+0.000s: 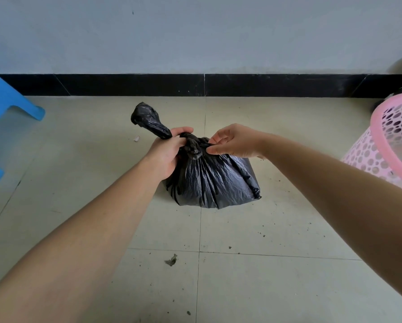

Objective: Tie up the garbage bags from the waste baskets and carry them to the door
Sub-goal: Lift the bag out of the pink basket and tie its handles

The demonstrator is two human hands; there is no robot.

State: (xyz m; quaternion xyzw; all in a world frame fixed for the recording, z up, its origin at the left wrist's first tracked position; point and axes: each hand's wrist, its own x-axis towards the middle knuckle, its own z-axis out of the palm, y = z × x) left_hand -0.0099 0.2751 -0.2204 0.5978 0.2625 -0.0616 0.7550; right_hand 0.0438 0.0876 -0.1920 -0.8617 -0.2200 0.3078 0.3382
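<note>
Arms outstretched, left hand (168,152) gripping, right hand (235,142) seemingly pinching

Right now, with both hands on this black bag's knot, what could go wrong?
The knot looks half-cinched; if the left hand lets go of the twisted tail, it may loosen. Pulling hard against the pinching right hand could tear the thin bag. Debris dots the floor; a split would add more.

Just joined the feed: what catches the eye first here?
A black garbage bag sits mid-frame on the tiled floor, the left hand gripping its twisted tail, the right hand pinching beside the knot. A pink perforated basket is at the right edge, a blue stool at the left.
</note>
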